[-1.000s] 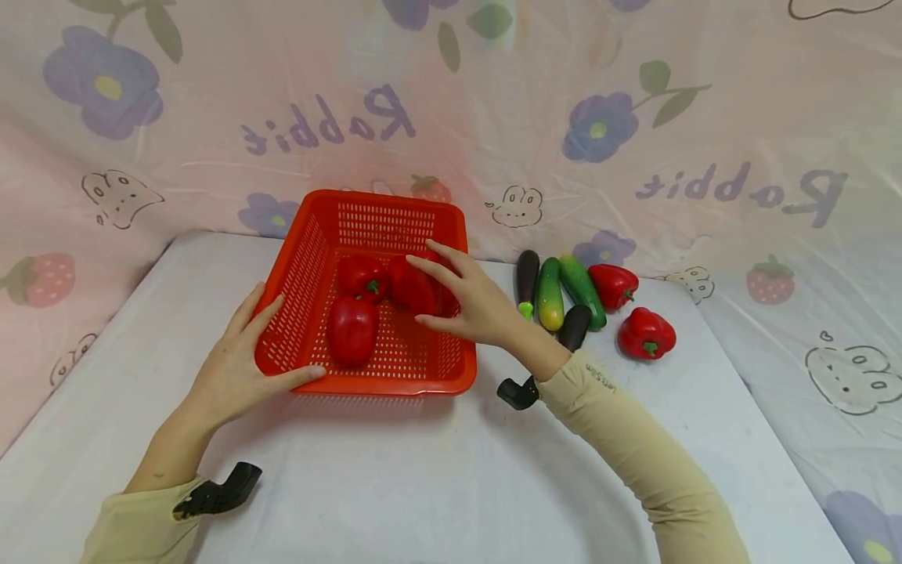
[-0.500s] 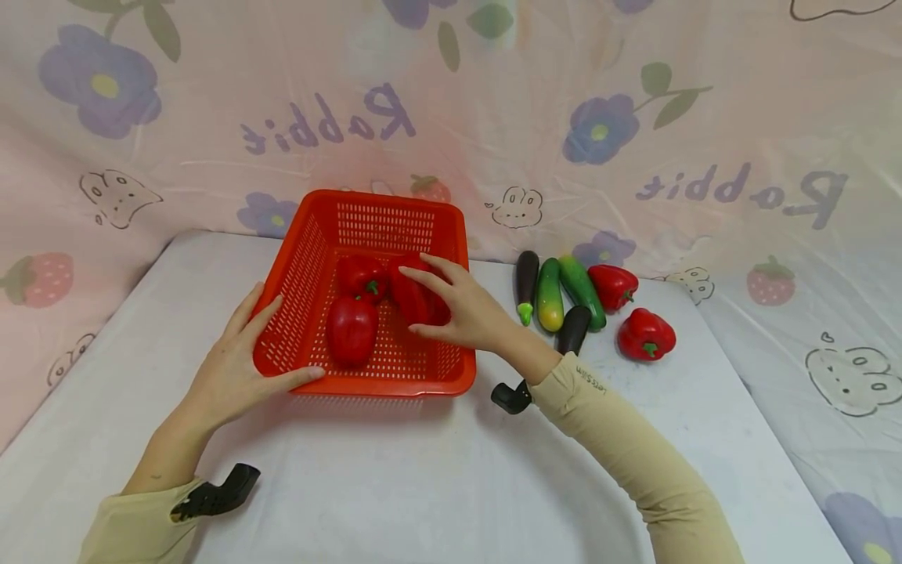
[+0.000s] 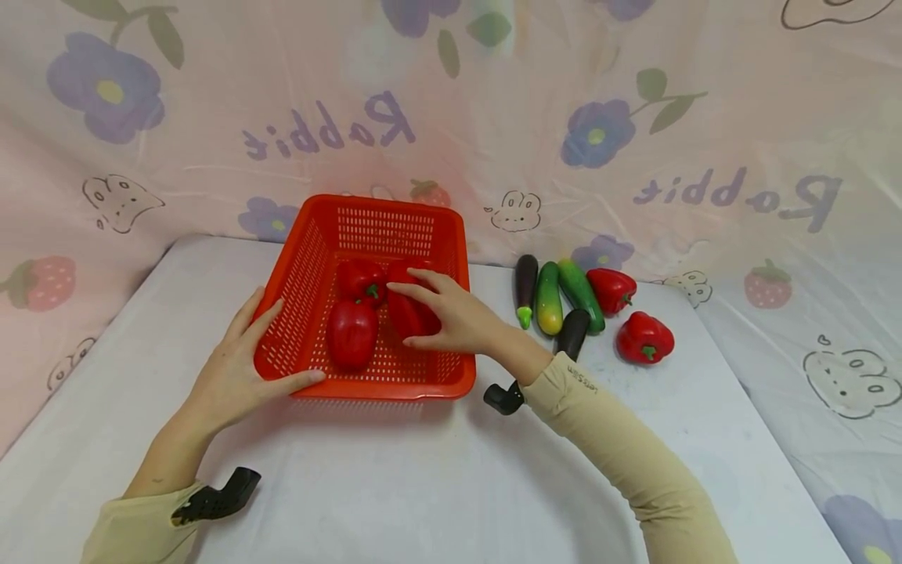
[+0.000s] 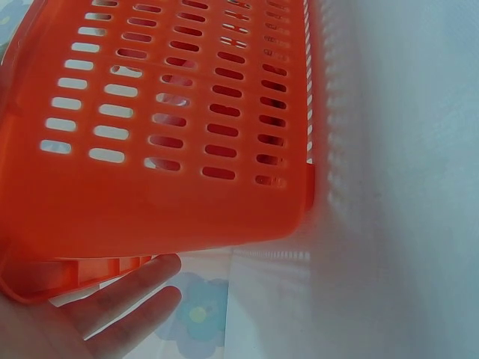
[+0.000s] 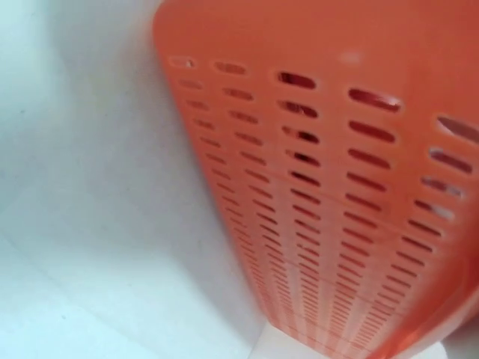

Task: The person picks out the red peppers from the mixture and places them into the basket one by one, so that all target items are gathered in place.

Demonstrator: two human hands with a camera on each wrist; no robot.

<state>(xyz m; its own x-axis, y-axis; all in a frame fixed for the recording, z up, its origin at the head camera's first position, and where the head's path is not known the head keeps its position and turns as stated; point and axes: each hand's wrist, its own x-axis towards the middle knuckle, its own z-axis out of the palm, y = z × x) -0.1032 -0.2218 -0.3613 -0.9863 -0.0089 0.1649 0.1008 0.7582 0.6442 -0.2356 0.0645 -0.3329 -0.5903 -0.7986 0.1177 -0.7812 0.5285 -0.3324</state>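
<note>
Seen on my remote feed, the right hand (image 3: pixel 451 317) curls its fingers and thumb around a red bell pepper (image 3: pixel 411 317) inside the orange-red basket (image 3: pixel 380 389), in the half nearest that hand. Compared with one second ago, the right hand sits farther left and lower in my head view, deeper over the basket. Just beyond its fingertips, part of another pepper (image 3: pixel 409 269) shows red, mostly hidden. To the left of those fingertips I see the farther pepper (image 3: pixel 362 282) and the nearer pepper (image 3: pixel 352 335), both where they were a second earlier.

The left hand (image 3: pixel 229 372), fingers stretched out, touches the basket's near left corner, thumb along the front rim; neither that hand nor the basket shows any shift. My left wrist view catches its straight fingers past the rim. To the right of the right hand, two eggplants (image 3: pixel 525 286), two green cucumbers (image 3: pixel 549 301) and two loose peppers (image 3: pixel 645 338) lie unmoved on the white bench (image 3: pixel 423 486). The basket's slotted wall dominates my right wrist view, and I cannot tell whether the gripped pepper touches the basket floor.
</note>
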